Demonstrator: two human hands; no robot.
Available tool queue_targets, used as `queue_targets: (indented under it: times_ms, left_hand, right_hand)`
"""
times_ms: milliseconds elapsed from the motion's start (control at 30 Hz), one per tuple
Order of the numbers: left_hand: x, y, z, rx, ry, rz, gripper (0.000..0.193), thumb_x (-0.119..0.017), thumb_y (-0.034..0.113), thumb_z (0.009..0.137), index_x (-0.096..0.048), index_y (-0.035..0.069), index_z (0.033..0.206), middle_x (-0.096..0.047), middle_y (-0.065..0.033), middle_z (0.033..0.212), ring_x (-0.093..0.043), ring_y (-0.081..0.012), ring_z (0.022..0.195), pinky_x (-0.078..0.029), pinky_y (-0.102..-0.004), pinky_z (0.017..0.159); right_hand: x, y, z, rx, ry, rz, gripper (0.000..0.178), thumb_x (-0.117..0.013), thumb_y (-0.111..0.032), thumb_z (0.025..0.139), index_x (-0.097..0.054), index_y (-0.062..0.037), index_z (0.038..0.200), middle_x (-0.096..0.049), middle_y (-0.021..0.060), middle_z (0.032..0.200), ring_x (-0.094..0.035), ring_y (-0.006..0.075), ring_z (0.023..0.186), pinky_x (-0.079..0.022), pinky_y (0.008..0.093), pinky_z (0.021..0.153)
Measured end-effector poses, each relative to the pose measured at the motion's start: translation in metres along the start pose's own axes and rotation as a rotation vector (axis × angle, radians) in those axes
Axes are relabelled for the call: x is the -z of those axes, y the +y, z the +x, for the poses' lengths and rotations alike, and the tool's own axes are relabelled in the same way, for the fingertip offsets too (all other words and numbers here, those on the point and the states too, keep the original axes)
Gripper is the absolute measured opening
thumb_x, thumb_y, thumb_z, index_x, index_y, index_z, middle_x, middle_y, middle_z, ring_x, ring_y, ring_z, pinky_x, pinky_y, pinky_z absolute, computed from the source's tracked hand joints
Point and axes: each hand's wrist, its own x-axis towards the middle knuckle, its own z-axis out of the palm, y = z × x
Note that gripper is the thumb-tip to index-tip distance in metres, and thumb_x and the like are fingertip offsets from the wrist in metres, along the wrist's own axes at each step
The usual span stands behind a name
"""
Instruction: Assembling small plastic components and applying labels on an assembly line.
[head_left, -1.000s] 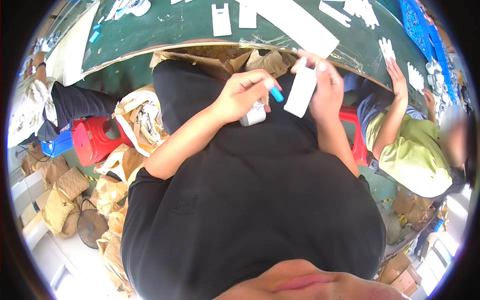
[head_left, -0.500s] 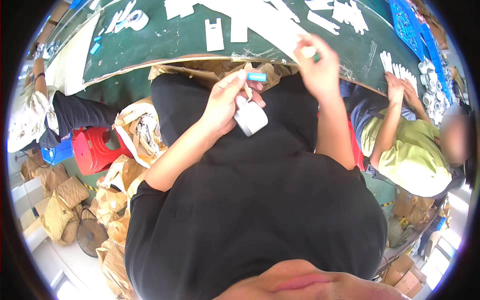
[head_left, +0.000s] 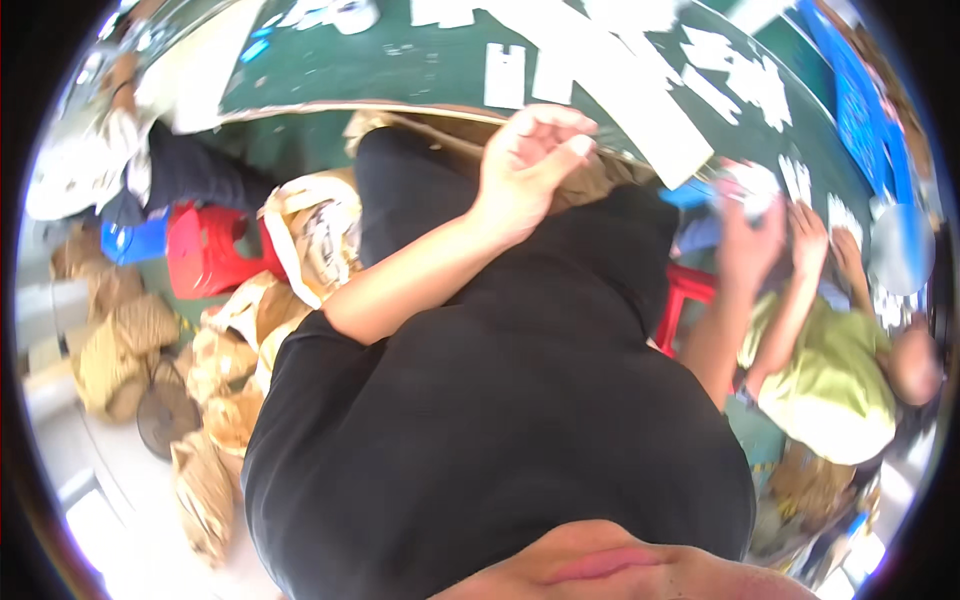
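Observation:
My left hand (head_left: pixel 528 165) is raised palm-up over my lap near the table's front edge. Its fingers are loosely curled with the thumb apart, and nothing shows in it. My right hand (head_left: pixel 748 235) reaches far out to the right and is smeared by motion. At its fingers is a whitish plastic piece (head_left: pixel 758 188), too blurred for its details to show. Between the hands, a long white board (head_left: pixel 655 130) runs across the table and its near end sticks out past the edge. Flat white plates with notched ends, such as one white plate (head_left: pixel 505 76), lie on the green table (head_left: pixel 400 72).
At right, a person in a yellow-green shirt (head_left: pixel 825 385) works with both hands close to my right hand. Blue trays (head_left: pixel 855 110) line the far right. A red stool (head_left: pixel 215 250) and brown paper bags (head_left: pixel 225 360) stand at left. White pieces (head_left: pixel 745 80) lie on the table.
The white rounded piece and small blue part have left my left hand. My right hand has swung right, toward the co-worker, with a whitish piece at its fingers. The view has turned.

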Motion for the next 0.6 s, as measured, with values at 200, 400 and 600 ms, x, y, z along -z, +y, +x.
queue_targets:
  times_ms: [200, 400, 600]
  left_hand:
    - [0.061, 0.034, 0.046, -0.465, 0.036, 0.59, 0.021, -0.061, -0.005, 0.094, -0.062, 0.004, 0.113, -0.066, -0.0039, 0.097, -0.063, -0.0113, 0.071, -0.052, -0.0253, 0.064]
    - [0.152, 0.127, 0.129, -0.686, 0.338, 1.623, 0.043, -0.06, -0.002, 0.081, -0.061, 0.006, 0.123, -0.062, -0.0222, 0.101, -0.064, -0.0405, 0.096, -0.053, -0.0411, 0.086]
    - [0.249, 0.15, 0.175, -0.257, -0.015, 2.154, 0.09, -0.066, 0.007, 0.072, -0.041, 0.021, 0.158, -0.048, -0.0152, 0.155, -0.043, -0.0411, 0.143, -0.039, -0.0496, 0.118]
  right_hand:
    - [0.041, 0.084, 0.057, -0.309, 0.202, -0.204, 0.062, -0.08, -0.036, 0.093, -0.059, 0.0055, 0.134, -0.073, 0.0175, 0.117, -0.068, 0.0226, 0.111, -0.052, 0.0342, 0.098]
    - [0.024, 0.084, 0.075, -0.098, 0.176, -0.813, 0.056, -0.078, -0.045, 0.087, -0.069, -0.0021, 0.122, -0.07, 0.0244, 0.121, -0.068, 0.0428, 0.11, -0.054, 0.0496, 0.094]
    - [0.015, 0.073, 0.087, -0.248, 0.181, -1.033, 0.043, -0.076, -0.031, 0.09, -0.066, -0.0092, 0.125, -0.065, 0.0183, 0.127, -0.07, 0.0393, 0.108, -0.058, 0.0507, 0.088]
